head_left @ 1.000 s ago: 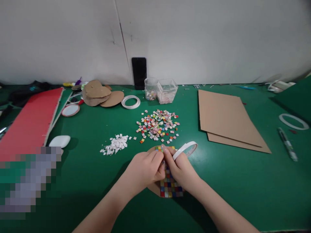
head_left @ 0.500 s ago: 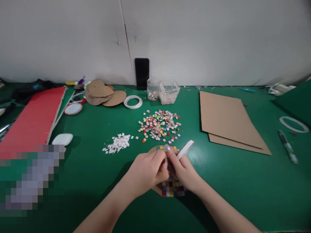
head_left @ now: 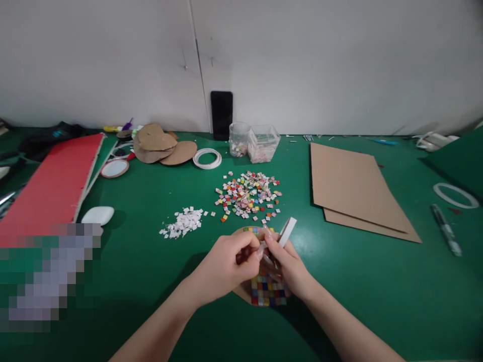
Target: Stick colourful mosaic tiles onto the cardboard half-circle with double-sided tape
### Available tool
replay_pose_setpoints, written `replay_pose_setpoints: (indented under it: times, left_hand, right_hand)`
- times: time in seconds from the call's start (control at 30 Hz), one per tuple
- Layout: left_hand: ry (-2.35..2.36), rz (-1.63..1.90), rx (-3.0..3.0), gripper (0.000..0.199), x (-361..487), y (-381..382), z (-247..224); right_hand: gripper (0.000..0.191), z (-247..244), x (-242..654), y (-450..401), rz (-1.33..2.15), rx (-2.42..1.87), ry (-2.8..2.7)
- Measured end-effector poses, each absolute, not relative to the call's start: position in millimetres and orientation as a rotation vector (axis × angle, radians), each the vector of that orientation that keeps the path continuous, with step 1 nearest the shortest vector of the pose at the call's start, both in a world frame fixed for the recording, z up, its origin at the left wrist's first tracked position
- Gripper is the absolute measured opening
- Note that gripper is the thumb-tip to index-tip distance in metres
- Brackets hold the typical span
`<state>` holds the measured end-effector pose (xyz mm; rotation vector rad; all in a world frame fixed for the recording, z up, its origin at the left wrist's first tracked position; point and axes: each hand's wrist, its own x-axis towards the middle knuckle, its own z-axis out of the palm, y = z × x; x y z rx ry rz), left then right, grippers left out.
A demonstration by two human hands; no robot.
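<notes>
Both hands meet over a round piece of cardboard (head_left: 241,295) that bears rows of small coloured mosaic tiles (head_left: 269,293). My right hand (head_left: 290,261) is closed around a narrow white strip (head_left: 288,231), whose free end sticks out up and to the right. My left hand (head_left: 231,264) is closed in a pinch, thumb against forefinger, right beside the right fingertips. Something small and whitish shows at that pinch, too small to name. The hands hide the middle of the tile rows.
Beyond the hands lie a heap of loose coloured tiles (head_left: 247,193) and a pile of white paper bits (head_left: 184,222). Farther back are a tape roll (head_left: 207,158), a clear cup (head_left: 239,138), a clear box (head_left: 263,144) and a phone (head_left: 222,115). Cardboard sheets (head_left: 350,186) lie right.
My left hand's pinch has opened into a rounder loop and shifted slightly from the right hand. The white strip in my right hand has tilted more upright.
</notes>
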<state>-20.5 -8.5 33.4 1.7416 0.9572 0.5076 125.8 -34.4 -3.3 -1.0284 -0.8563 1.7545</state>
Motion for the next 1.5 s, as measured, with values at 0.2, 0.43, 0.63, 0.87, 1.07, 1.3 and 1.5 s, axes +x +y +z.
replay_pose_setpoints:
  times: [0.2, 0.43, 0.63, 0.87, 1.07, 1.3, 1.5]
  left_hand:
    - [0.965, 0.561, 1.768, 0.016, -17, -11, 27]
    - [0.99, 0.556, 1.801, 0.017, -15, -13, 24]
    - [0.977, 0.579, 1.916, 0.012, -16, -12, 26]
    - [0.994, 0.597, 2.036, 0.013, -18, -11, 23]
    - [1.051, 0.617, 2.222, 0.013, -16, -9, 22]
    - [0.988, 0.784, 2.598, 0.012, -14, -7, 13]
    - [1.029, 0.777, 2.745, 0.013, -16, -6, 9]
  right_hand:
    - [0.041, -1, 126, -34, 1.752, -1.069, -0.825]
    - [0.04, 1, 125, -32, 1.753, -1.084, -0.728]
    - [0.04, -1, 128, -32, 1.771, -1.084, -0.732]
    - [0.041, -2, 128, -33, 1.714, -1.082, -0.879]
    - [0.037, 2, 127, -33, 1.576, -1.11, -1.038]
    - [0.033, -1, 123, -31, 1.464, -1.198, -1.193]
    - [0.033, -3, 124, -28, 1.371, -1.219, -1.351]
